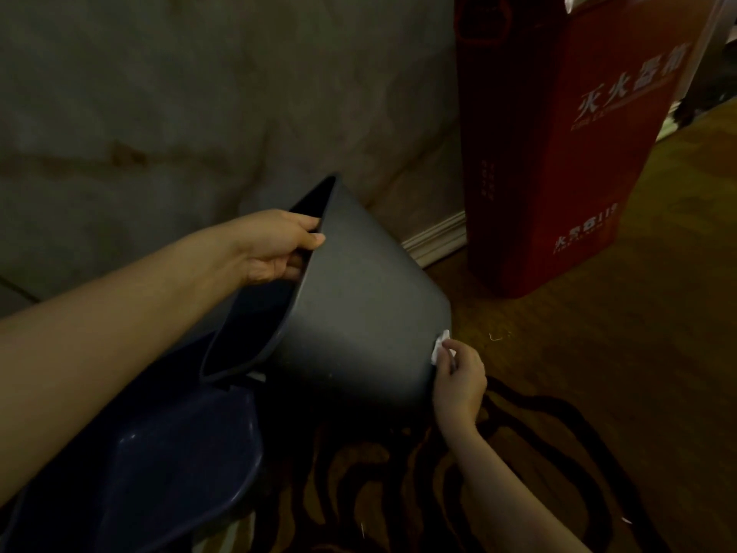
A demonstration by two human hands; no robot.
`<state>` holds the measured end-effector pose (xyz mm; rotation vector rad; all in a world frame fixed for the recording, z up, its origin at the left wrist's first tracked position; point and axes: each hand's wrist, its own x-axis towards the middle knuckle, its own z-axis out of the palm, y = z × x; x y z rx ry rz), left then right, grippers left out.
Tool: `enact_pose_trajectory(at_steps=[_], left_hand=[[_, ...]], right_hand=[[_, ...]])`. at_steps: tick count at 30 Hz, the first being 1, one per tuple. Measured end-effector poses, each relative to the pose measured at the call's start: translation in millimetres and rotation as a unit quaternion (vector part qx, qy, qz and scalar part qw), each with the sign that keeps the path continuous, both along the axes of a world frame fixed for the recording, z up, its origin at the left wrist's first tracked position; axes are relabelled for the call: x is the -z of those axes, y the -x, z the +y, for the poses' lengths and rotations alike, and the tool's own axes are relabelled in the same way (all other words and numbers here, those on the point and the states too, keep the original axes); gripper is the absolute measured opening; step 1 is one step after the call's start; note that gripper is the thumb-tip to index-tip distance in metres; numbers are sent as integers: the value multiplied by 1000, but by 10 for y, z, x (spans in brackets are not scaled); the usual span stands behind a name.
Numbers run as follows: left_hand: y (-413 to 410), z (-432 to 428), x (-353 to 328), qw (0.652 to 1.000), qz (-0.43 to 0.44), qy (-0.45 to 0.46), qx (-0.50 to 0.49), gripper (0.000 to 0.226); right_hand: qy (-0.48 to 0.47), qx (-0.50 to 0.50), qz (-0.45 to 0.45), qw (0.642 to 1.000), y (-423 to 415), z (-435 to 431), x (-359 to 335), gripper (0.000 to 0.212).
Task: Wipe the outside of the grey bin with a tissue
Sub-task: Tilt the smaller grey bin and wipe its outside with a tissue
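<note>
The grey bin point(359, 313) is tipped on its side, its mouth facing left and its base to the right. My left hand point(275, 245) grips the upper rim, thumb outside and fingers inside. My right hand point(458, 381) pinches a small white tissue point(440, 345) and presses it against the outer wall at the bin's bottom edge. Most of the tissue is hidden by my fingers.
A tall red fire-extinguisher box point(558, 153) stands on the wooden floor to the right, beside the wall and its white skirting point(434, 237). A dark blue plastic tub point(167, 461) lies at the lower left, under the bin's mouth. A brown patterned rug point(518, 453) lies beneath my right arm.
</note>
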<state>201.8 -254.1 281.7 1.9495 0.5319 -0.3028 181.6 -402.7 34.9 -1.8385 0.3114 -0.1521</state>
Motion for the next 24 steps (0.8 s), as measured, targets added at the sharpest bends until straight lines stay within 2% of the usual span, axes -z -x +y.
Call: enact_pose_trajectory(at_steps=[10, 12, 14, 17, 19, 21, 24], left_hand=[[-49, -7, 8, 1000, -4, -21, -9, 36], [-74, -24, 13, 1000, -5, -16, -9, 35], [-101, -71, 18, 1000, -8, -17, -10, 30], [-103, -143, 21, 1000, -17, -12, -21, 22], [-58, -134, 29, 999, -31, -12, -27, 18], [92, -54, 48, 996, -34, -80, 18, 27], [499, 125, 57, 953, -19, -249, 172, 54]], right_hand=[[-9, 4, 72, 997, -60, -42, -42, 24], [1, -9, 15, 1000, 27, 44, -225, 22], [-5, -35, -97, 995, 164, 195, -499, 19], [-36, -78, -235, 968, 379, 414, -918, 18], [-46, -97, -276, 955, 450, 474, -1057, 19], [-43, -104, -279, 954, 453, 460, -1089, 19], [-32, -101, -274, 956, 396, 401, -1077, 20]])
